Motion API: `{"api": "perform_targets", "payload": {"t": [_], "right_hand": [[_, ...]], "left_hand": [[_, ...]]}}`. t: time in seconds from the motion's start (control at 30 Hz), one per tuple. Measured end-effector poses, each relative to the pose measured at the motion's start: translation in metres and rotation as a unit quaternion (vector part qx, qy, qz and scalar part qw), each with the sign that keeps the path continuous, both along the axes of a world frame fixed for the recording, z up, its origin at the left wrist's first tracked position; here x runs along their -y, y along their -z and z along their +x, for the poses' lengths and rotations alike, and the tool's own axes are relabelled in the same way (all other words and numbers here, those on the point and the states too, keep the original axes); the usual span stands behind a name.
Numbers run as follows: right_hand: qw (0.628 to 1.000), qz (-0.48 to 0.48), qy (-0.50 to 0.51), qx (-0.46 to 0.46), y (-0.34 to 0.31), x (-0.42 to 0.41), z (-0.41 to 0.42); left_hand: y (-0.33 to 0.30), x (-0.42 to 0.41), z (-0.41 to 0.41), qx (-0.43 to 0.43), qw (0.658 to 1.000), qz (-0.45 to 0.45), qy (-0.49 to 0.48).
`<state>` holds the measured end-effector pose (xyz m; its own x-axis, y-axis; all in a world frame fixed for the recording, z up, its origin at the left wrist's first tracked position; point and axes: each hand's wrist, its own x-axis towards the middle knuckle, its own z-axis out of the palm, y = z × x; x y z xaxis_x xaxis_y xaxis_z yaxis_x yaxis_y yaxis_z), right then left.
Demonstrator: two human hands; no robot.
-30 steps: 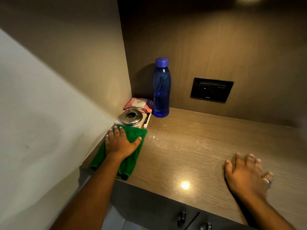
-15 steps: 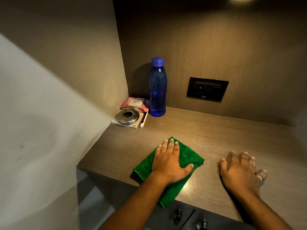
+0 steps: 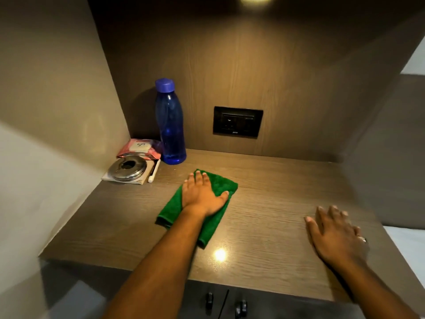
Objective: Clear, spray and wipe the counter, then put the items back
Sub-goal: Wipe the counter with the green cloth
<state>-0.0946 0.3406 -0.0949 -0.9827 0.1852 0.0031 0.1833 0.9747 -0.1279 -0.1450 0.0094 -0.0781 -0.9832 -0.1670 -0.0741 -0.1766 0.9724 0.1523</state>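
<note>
The left hand (image 3: 202, 195) presses flat on the green cloth (image 3: 224, 186) mid-surface, its long axis running toward the back-left blue bottle (image 3: 170, 125), while the right hand (image 3: 335, 236) rests flat and empty, well apart.

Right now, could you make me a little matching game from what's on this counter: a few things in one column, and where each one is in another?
Things:
1. bottle
2. cloth
3. right hand
4. socket

Places:
A. set in the back wall
B. flat on the bare counter, on the right
C. standing at the back left, by the corner
D. under the left hand, mid-counter

Pairs: 1-C, 2-D, 3-B, 4-A
</note>
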Motion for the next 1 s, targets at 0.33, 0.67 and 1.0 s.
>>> {"api": "perform_targets", "payload": {"t": [0.33, 0.67, 1.0], "right_hand": [[1.0, -0.003, 0.007, -0.019, 0.007, -0.001, -0.006], [1.0, 0.011, 0.01, -0.017, 0.005, 0.003, -0.006], [1.0, 0.01, 0.011, 0.003, -0.001, 0.008, -0.006]], "left_hand": [[0.015, -0.048, 0.004, -0.03, 0.992, 0.002, 0.121], [0.007, 0.059, -0.026, -0.001, 0.992, -0.015, -0.126], [0.01, 0.059, -0.045, 0.006, 0.974, -0.008, -0.226]]}}
